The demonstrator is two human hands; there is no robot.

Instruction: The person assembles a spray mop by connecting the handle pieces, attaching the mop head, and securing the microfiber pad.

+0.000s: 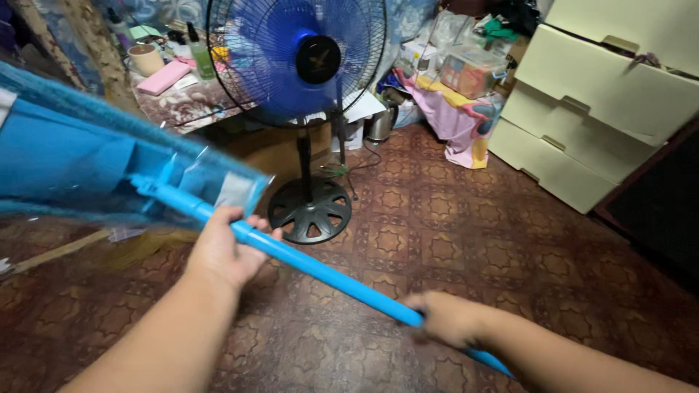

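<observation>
I hold a flat mop by its bright blue pole [328, 271]. My left hand [224, 249] grips the pole near the mop head. My right hand [445, 317], blurred by motion, grips the pole lower down, near my body. The wide blue mop head [87, 156] is raised off the floor at the left and looks covered in clear plastic. It hangs in front of a blue standing fan [302, 58], whose round black base [309, 209] rests on the patterned brown floor just beyond my left hand.
A cream drawer unit [582, 109] stands at the right. A low stand draped in pink and yellow cloth [459, 116] holds boxes. A cluttered table [175, 91] with a cup and bottles sits behind the fan. A wooden stick [58, 251] lies on the floor left.
</observation>
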